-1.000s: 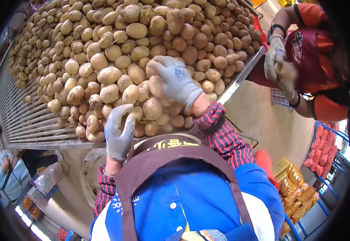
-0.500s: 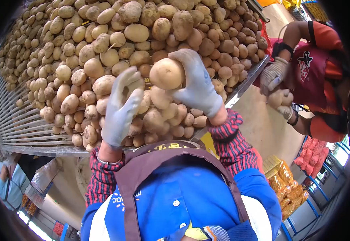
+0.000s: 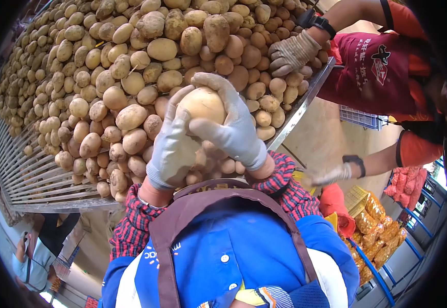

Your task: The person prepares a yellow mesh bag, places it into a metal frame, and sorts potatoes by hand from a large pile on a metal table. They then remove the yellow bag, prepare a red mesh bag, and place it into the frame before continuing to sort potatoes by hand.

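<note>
A large pale potato is held up between my two gloved hands, above the heap. My right hand wraps round its right side, fingers over the top and thumb across the front. Against its left side rests my left hand, fingers curved along it. Both gloves are whitish and dirty at the palms. Many potatoes of mixed sizes lie piled on a slatted metal table, around and beyond my hands.
On the right a co-worker in a maroon apron has one gloved hand on the potatoes and the other held low. The metal edge runs between us. Orange net sacks stand lower right; another person is lower left.
My left hand has moved right and closed against the potato, which has shifted slightly left with my right hand. The co-worker's hands have parted, one reaching onto the heap, the other dropping.
</note>
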Motion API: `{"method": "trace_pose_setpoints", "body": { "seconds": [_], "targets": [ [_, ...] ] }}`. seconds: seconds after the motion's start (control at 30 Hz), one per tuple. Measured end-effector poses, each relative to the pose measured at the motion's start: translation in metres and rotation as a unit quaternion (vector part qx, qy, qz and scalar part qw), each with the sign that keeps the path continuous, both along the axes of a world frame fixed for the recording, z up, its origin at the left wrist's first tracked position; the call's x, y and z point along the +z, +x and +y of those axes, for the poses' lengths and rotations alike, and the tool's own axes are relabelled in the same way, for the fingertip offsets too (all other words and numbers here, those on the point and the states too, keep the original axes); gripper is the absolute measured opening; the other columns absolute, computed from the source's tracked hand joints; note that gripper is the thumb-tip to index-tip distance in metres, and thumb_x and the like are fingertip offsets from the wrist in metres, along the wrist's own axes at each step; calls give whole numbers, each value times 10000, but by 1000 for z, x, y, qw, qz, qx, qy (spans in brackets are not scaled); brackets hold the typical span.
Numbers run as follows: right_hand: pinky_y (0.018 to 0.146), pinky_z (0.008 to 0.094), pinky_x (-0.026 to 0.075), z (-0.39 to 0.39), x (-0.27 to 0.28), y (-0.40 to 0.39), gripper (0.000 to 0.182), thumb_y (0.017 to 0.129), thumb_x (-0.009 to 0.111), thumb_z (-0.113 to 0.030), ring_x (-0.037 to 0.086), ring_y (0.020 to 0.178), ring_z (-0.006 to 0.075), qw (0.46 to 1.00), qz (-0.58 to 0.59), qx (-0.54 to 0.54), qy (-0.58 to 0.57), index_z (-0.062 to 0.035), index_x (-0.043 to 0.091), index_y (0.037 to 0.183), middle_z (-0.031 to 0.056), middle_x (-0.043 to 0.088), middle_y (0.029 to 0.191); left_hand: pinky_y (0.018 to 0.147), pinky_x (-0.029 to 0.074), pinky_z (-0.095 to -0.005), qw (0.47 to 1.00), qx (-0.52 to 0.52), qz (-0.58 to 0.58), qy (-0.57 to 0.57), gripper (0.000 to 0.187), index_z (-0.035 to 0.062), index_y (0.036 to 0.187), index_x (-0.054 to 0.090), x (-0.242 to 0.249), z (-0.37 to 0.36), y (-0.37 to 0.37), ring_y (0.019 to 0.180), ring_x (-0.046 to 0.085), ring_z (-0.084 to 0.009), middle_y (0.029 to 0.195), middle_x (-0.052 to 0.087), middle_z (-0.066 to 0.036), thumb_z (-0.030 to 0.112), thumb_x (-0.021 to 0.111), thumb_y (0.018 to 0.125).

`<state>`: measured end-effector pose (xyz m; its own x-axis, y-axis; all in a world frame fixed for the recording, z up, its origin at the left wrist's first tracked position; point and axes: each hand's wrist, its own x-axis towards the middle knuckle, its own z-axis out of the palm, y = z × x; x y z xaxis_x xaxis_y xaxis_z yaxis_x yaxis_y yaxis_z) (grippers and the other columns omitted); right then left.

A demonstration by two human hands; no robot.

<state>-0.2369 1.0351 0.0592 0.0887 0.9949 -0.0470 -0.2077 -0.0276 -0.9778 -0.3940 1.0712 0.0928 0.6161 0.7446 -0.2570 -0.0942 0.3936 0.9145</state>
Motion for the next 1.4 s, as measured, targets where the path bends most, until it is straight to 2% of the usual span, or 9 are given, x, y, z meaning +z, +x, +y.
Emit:
{"method": "trace_pose_setpoints", "body": {
  "seconds": [0.03,0.33,0.6,0.67,0.87,1.0,1.13,1.27,1.4],
  "targets": [
    [1029,332,482,1,-1,-4,739,799,860,-236,576,1201,205,999,-27,-29,-1,-16,503,1407,118,549,1325,1137,422,-394,977,66,-94,-182,505,122,1548,376,-22,-10,0,1331,539,-225,1464,527,-93,371,435,1113],
    [985,333,483,5,-4,-14,442,905,740,-203,597,1124,218,991,-86,-94,37,-6,592,1272,136,597,1220,1142,410,-397,948,124,-194,-219,505,122,1571,329,-12,-13,6,1361,506,-221,1487,499,-79,319,433,1117],
    [931,290,479,20,-10,-9,260,998,626,-182,609,1026,161,991,74,-108,-4,-7,609,1189,62,631,1075,1108,443,-407,994,39,-86,-46,555,63,1563,315,-32,0,-10,1320,538,-235,1429,536,-107,268,483,1076],
    [899,274,486,41,-24,19,216,1003,612,-148,601,958,127,989,-74,-130,-16,-14,612,1173,16,628,1006,1109,448,-421,998,-23,-62,-3,583,51,1556,326,-29,6,-16,1320,542,-257,1429,537,-124,282,513,1055],
    [1032,459,456,116,-62,74,504,774,774,-185,563,1162,358,816,-522,-209,132,-62,613,1236,181,605,1214,1143,420,-548,825,139,-341,-428,583,59,1427,504,-40,-4,-33,1301,553,-392,1347,599,-200,465,571,1015],
    [1090,465,419,132,-69,69,602,729,768,-209,535,1209,375,809,-567,-138,72,-117,607,1301,179,557,1311,994,528,-561,783,206,-343,-477,384,81,1072,670,-52,1,-25,1122,631,-377,1136,682,-154,451,592,1003],
    [1059,414,478,118,-74,98,658,653,798,-138,600,1183,330,917,-353,-179,44,-67,617,1281,158,614,1284,975,540,-518,817,174,-318,-449,360,76,951,676,-55,5,-22,1046,657,-334,1019,690,-125,383,517,1053],
    [1035,351,491,85,-57,106,581,701,772,-128,629,1164,255,974,-74,-212,-28,-20,643,1257,155,653,1248,1014,523,-505,824,172,-285,-459,357,21,1172,658,-51,8,-21,1126,638,-331,1166,662,-160,333,551,1037],
    [994,363,513,84,-41,114,514,754,778,-213,646,1138,272,943,-310,-125,3,-19,667,1217,162,669,1224,1023,522,-511,833,171,-266,-454,435,14,1329,596,-52,9,-22,1174,625,-341,1250,639,-178,323,558,1025]
  ]
}}
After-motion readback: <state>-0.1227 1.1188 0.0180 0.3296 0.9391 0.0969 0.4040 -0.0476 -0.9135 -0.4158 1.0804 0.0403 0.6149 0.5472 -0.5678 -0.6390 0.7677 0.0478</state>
